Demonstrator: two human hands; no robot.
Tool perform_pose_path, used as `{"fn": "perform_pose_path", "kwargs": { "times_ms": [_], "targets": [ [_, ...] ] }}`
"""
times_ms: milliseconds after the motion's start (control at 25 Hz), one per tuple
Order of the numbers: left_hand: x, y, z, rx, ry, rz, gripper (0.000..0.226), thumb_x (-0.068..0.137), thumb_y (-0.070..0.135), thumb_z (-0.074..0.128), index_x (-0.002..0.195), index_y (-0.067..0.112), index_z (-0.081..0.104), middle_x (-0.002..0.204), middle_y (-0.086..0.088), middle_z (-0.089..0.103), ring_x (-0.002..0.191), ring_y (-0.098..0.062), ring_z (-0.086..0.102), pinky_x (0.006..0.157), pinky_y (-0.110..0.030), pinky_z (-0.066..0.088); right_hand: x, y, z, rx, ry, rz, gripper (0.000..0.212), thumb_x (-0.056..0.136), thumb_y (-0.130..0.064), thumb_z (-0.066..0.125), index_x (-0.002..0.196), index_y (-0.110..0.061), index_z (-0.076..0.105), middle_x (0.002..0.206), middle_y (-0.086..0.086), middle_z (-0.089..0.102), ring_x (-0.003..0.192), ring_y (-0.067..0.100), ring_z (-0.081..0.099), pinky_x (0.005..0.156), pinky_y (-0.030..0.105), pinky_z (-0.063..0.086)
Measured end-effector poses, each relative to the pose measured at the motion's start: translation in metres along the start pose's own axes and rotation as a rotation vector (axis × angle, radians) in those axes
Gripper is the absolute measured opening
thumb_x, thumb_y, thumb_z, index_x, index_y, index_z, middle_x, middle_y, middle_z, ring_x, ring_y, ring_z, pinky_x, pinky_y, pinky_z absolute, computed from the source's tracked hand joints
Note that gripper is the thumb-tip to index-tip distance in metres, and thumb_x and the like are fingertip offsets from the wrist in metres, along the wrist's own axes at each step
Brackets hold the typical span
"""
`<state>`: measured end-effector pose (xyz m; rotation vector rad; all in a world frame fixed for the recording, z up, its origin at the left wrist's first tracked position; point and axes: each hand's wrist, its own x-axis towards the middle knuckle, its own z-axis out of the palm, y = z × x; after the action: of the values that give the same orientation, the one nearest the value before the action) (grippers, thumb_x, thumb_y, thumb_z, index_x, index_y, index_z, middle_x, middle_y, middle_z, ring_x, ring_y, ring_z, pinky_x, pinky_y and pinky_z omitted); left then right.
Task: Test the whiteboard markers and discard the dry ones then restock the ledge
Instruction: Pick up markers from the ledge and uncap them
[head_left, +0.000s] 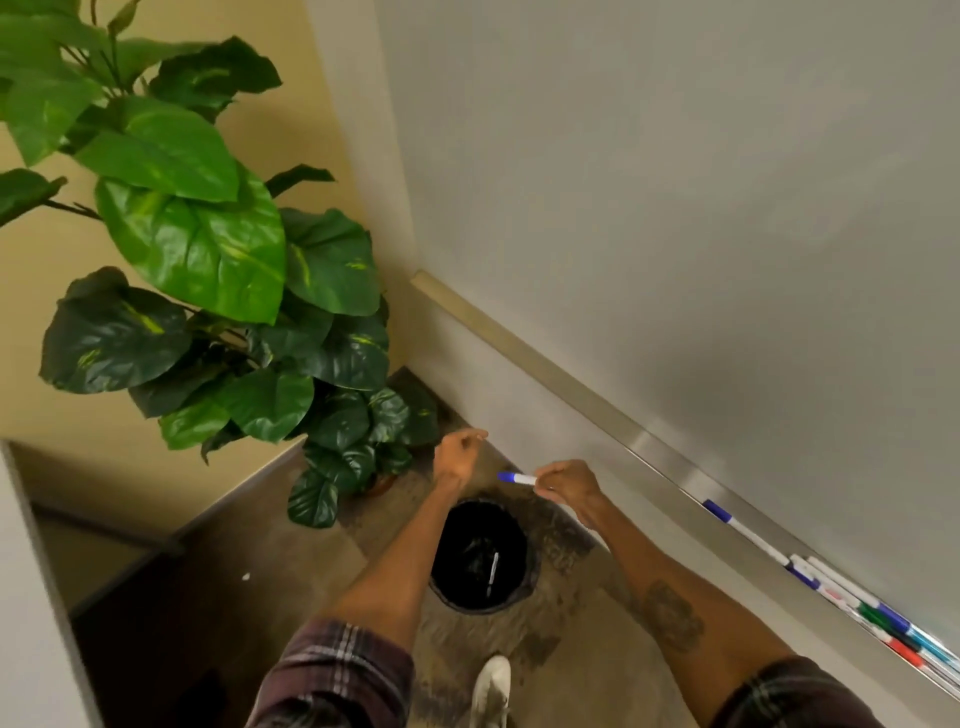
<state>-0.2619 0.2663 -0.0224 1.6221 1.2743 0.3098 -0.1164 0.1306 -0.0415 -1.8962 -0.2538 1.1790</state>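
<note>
Centrally, held marker (517, 478): white barrel, blue cap pointing left; poised just beyond the far rim of the bin, between the two hands.
Handling, judged: light, rigid, smooth plastic; apt to roll or slip; best pinched mid-barrel, away from the cap.
Right hand (563, 482): fingers closed around the rear of the marker barrel; forearm bare, plaid sleeve pushed up.
Left hand (457, 454): loosely curled, apparently empty; near the marker's cap end, not touching it.
Bin (480, 556): black, round, on the floor directly below the forearms; one pale marker (492, 571) lying inside.
Ledge (597, 400): metal tray running along the lower edge of the whiteboard (675, 182); bare at its left stretch.
Ledge markers (857, 605): several, with blue, green, red and teal caps, clustered at the right end; one blue-capped marker lying apart to their left.
Plant (208, 260): large-leaved, in the corner behind the bin.
Step, judged: discarding or about to test; cannot tell which.
</note>
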Motion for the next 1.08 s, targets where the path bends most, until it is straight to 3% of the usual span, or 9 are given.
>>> {"fn": "perform_pose_path", "kwargs": {
  "times_ms": [120,240,320,440,600,760,920,1080],
  "targets": [
    [-0.004,-0.036,0.0,0.012,-0.122,-0.093,0.021,0.095,0.004,0.059,0.11,0.002,0.073,0.115,-0.012,0.071,0.113,-0.022,0.064,0.101,-0.023,0.044,0.01,0.03,0.018,-0.508,0.029,-0.011,0.024,0.078,0.001,0.068,0.101,-0.003,0.077,0.103,0.016,0.074,0.098,0.031,0.069,0.095,0.036,0.054],
    [-0.01,-0.055,-0.001,0.002,-0.173,-0.15,0.023,0.096,0.004,0.058,0.116,-0.004,0.069,0.121,-0.017,0.068,0.113,-0.022,0.062,0.09,-0.019,0.043,0.01,0.047,0.037,-0.731,-0.01,-0.027,0.024,0.085,-0.007,0.064,0.105,-0.008,0.076,0.11,0.014,0.072,0.109,0.03,0.065,0.099,0.035,0.05],
    [-0.012,-0.061,-0.001,-0.013,-0.182,-0.18,0.025,0.098,0.005,0.056,0.119,-0.004,0.067,0.123,-0.018,0.067,0.116,-0.025,0.062,0.085,-0.02,0.043,0.014,0.052,0.048,-0.683,0.013,0.004,0.021,0.085,-0.009,0.065,0.102,-0.011,0.077,0.11,0.013,0.073,0.11,0.03,0.065,0.099,0.034,0.05],
    [-0.011,-0.059,-0.001,-0.049,-0.172,-0.221,0.027,0.099,0.008,0.055,0.121,-0.002,0.066,0.124,-0.016,0.067,0.118,-0.029,0.061,0.092,-0.032,0.048,0.017,0.044,0.063,-0.655,-0.032,-0.047,0.022,0.086,-0.014,0.068,0.106,-0.01,0.076,0.111,0.01,0.073,0.11,0.026,0.065,0.099,0.03,0.048],
    [-0.006,-0.051,0.005,-0.063,-0.157,-0.211,0.027,0.099,0.008,0.056,0.121,-0.002,0.067,0.123,-0.016,0.067,0.115,-0.026,0.062,0.095,-0.034,0.048,0.02,0.028,0.067,-0.617,-0.076,-0.072,0.029,0.089,-0.031,0.067,0.112,-0.014,0.074,0.113,0.006,0.073,0.11,0.023,0.065,0.096,0.03,0.049],
    [-0.01,-0.036,0.024,-0.065,-0.21,-0.196,0.027,0.099,0.007,0.055,0.121,-0.003,0.066,0.125,-0.016,0.066,0.105,-0.014,0.058,0.098,-0.034,0.047,0.018,0.036,0.037,-0.586,-0.051,-0.073,0.018,0.089,-0.022,0.064,0.098,-0.014,0.078,0.103,0.006,0.075,0.1,0.023,0.069,0.088,0.031,0.053],
    [-0.02,-0.012,0.061,-0.046,-0.278,-0.157,0.027,0.099,0.01,0.055,0.121,0.0,0.067,0.124,-0.015,0.067,0.118,-0.028,0.061,0.099,-0.035,0.047,0.007,0.049,-0.012,-0.45,0.066,-0.057,0.017,0.089,-0.01,0.062,0.096,-0.007,0.078,0.102,0.011,0.074,0.097,0.028,0.069,0.09,0.036,0.055],
    [-0.036,0.017,0.111,0.001,-0.399,-0.078,0.027,0.099,0.016,0.056,0.12,0.005,0.069,0.123,-0.01,0.068,0.117,-0.023,0.062,0.1,-0.033,0.047,-0.011,0.064,-0.072,-0.339,0.215,-0.049,0.018,0.091,-0.013,0.06,0.098,-0.011,0.077,0.103,0.01,0.074,0.096,0.027,0.068,0.092,0.039,0.055]
  ]
}}
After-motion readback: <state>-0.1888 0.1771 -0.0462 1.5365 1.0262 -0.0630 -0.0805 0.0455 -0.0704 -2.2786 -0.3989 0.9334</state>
